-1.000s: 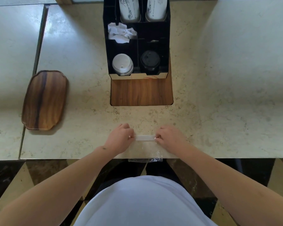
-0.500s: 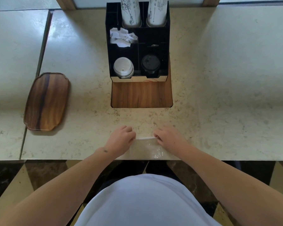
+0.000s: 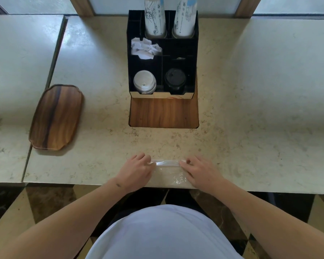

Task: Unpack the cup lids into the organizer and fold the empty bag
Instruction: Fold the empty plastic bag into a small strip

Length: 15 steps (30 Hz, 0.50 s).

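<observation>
So the lids look sorted already: white lids [image 3: 144, 81] sit in the organizer's [image 3: 192, 53] front-left slot and black lids [image 3: 175, 81] in the front-right one, up at 12 o'clock on the counter [image 3: 251, 109]. What's left is the clear bag [image 3: 167, 173], and that's what is in play, flat at the near edge of the counter at 6 o'clock.

What just changed: a second ago some of the plastic hung over the counter edge, and half a second ago the strip between the hands looked thin. Now the folded band along the far edge of the bag is wider and clearer, and nothing dangles off the counter. I read that as one fold done or nearly done, with the bag getting shorter front to back.

Left hand [image 3: 136, 170] is curled down on the left end of that band, fingers bent, pinching or pressing it; right hand [image 3: 200, 171] does the same on the right end. Honestly the plastic is see-through and the knuckles cover the tips, so I can't say for sure if it's a pinch or just a press.

Wooden tray [image 3: 55, 116] at 10 o'clock is not involved. Paper cups [image 3: 155, 17] stand at the back of the organizer, crumpled white paper [image 3: 144, 48] in the middle-left slot.
</observation>
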### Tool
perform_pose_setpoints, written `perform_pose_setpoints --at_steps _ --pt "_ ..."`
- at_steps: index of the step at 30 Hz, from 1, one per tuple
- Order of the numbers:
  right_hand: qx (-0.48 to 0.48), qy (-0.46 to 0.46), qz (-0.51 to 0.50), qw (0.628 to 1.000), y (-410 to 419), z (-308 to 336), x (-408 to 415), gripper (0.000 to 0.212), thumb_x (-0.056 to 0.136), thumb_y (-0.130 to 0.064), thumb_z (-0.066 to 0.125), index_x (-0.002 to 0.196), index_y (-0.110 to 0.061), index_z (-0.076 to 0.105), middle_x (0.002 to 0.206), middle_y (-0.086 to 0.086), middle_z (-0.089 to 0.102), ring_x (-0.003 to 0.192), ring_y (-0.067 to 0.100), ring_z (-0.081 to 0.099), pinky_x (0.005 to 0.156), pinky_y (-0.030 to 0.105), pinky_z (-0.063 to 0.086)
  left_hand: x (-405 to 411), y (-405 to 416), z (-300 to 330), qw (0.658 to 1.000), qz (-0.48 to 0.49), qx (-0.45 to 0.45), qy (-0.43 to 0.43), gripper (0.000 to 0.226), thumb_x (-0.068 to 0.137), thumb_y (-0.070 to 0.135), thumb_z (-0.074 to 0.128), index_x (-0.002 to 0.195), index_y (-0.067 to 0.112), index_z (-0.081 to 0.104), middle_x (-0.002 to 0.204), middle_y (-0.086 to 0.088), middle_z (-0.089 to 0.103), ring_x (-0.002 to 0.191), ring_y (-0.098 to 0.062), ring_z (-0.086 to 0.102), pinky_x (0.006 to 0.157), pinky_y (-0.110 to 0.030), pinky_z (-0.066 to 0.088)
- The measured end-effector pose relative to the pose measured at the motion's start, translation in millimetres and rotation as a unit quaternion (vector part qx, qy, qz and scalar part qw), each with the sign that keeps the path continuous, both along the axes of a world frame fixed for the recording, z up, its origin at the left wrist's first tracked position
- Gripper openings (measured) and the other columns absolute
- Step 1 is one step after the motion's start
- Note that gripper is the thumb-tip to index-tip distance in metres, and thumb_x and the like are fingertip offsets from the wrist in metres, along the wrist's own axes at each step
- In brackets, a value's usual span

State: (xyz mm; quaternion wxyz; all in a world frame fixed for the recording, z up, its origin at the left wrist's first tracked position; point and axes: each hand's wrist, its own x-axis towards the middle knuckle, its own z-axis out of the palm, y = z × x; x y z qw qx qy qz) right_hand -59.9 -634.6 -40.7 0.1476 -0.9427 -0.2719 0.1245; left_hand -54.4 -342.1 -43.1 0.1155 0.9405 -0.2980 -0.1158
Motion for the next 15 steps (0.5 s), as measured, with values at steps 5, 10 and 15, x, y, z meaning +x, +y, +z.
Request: perform_pose_setpoints --at_steps 5,10,15 --pt "0.008 0.053 -0.068 0.996 21 4 20 0.014 0.096 -0.027 0.063 0.090 -0.019 0.074 0.098 -0.004 0.059 0.086 0.013 0.052 0.070 0.023 0.044 18 -12 11 0.990 0.103 -0.031 0.093 0.018 0.097 0.031 0.066 0.092 0.022 0.080 0.101 0.002 0.063 0.090 -0.016 0.053 0.076 -0.032 0.051" --pt "-0.023 0.153 -0.101 0.983 33 5 40 0.007 0.095 -0.022 0.056 0.099 -0.021 0.062 0.097 -0.004 0.060 0.089 0.017 0.056 0.080 0.034 0.051 32 -28 9 0.984 0.124 0.010 0.127 0.010 0.097 0.024 0.063 0.103 0.016 0.066 0.102 -0.001 0.063 0.093 -0.019 0.055 0.077 -0.032 0.050" --pt "-0.055 0.141 -0.029 0.988 32 4 44 0.006 0.096 -0.028 0.058 0.096 -0.023 0.062 0.095 -0.008 0.051 0.086 0.012 0.047 0.074 0.029 0.044 37 -30 6 0.984 0.117 -0.001 0.133 0.006 0.096 0.019 0.063 0.099 0.019 0.067 0.099 0.003 0.060 0.092 -0.017 0.052 0.074 -0.028 0.045"
